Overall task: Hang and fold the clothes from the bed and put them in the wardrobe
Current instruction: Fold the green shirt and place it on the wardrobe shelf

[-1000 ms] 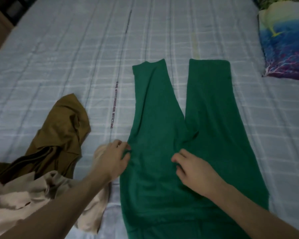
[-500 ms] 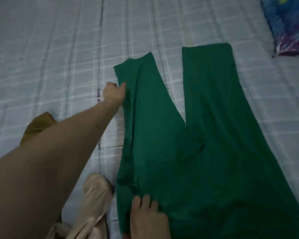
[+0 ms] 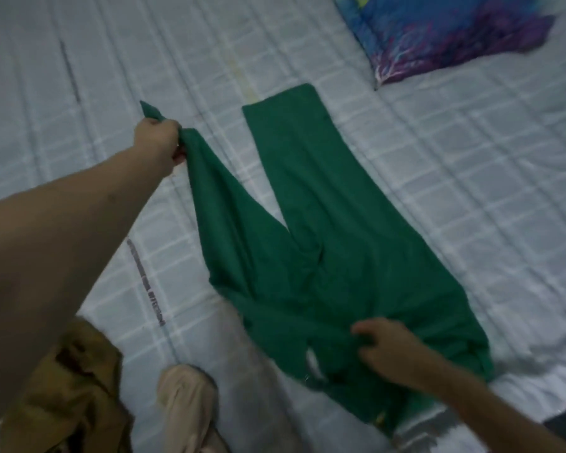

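Observation:
A pair of green trousers (image 3: 334, 243) lies spread on the bed, legs pointing away from me. My left hand (image 3: 159, 140) is stretched far out and grips the end of the left leg, which is bunched and lifted off the sheet. My right hand (image 3: 392, 349) rests near the waist and pinches the green fabric there. The right leg lies flat on the sheet.
The bed is covered by a pale checked sheet (image 3: 471, 197). A brown garment (image 3: 69, 393) and a beige garment (image 3: 187, 410) are heaped at the near left. A blue and purple patterned pillow (image 3: 445, 31) lies at the far right.
My left hand has closed on the end of the left trouser leg and raised it, bunching it. My right hand has shifted right along the waist. The view has tilted.

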`<state>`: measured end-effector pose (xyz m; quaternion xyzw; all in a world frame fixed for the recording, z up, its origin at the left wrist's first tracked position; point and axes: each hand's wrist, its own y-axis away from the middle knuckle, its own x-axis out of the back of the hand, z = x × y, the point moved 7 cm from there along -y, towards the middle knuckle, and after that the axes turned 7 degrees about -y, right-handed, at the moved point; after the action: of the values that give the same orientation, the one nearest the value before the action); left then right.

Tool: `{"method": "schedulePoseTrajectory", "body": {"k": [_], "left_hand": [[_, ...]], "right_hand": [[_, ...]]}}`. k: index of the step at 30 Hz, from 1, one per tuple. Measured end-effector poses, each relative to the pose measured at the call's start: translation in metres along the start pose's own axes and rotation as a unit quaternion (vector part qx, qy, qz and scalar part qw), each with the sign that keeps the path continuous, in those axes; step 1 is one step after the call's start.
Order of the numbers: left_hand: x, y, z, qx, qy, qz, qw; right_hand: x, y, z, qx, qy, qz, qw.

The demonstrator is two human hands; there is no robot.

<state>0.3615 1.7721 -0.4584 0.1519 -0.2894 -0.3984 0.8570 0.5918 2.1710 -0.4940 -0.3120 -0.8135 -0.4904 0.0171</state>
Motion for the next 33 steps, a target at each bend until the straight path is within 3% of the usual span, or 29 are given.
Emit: {"method": "schedulePoseTrajectory", "body": {"k": [3,6,11,17,19,22,25,28,33], "left_hand": [[-0.026,0.007,0.037,-0.033,-0.043,-0.002,0.999],[-0.068,0.006,0.058,-0.054,-0.094,-0.005,0.994],[-0.161,0.003,0.085,-0.080,-0.144,-0.020,0.986],[-0.272,-0.006,0.079,-0.140,-0.255,-0.071,0.954],[-0.296,0.000,0.061,-0.194,-0.346,-0.114,0.911],[-0.308,0.034,0.038,-0.347,-0.447,-0.158,0.809],[-0.292,0.078,0.025,-0.522,-0.435,-0.136,0.721],[-0.266,0.112,-0.007,-0.566,-0.438,-0.100,0.691],[-0.232,0.167,-0.075,-0.587,-0.444,-0.107,0.669]], "right_hand": [[0.083,0.007,0.042,-0.075,-0.076,0.074,0.992],[0.105,0.015,0.094,-0.127,-0.047,0.049,0.990],[0.124,0.028,0.158,-0.184,-0.130,0.047,0.973],[0.124,0.027,0.184,-0.167,-0.031,0.133,0.976],[0.128,0.027,0.179,-0.137,0.055,0.200,0.969],[0.124,0.026,0.157,-0.042,0.114,0.347,0.930],[0.094,0.013,0.131,0.098,0.169,0.336,0.921],[0.066,-0.007,0.153,0.097,0.255,0.248,0.930],[0.063,-0.006,0.166,0.073,0.256,0.261,0.928]]}}
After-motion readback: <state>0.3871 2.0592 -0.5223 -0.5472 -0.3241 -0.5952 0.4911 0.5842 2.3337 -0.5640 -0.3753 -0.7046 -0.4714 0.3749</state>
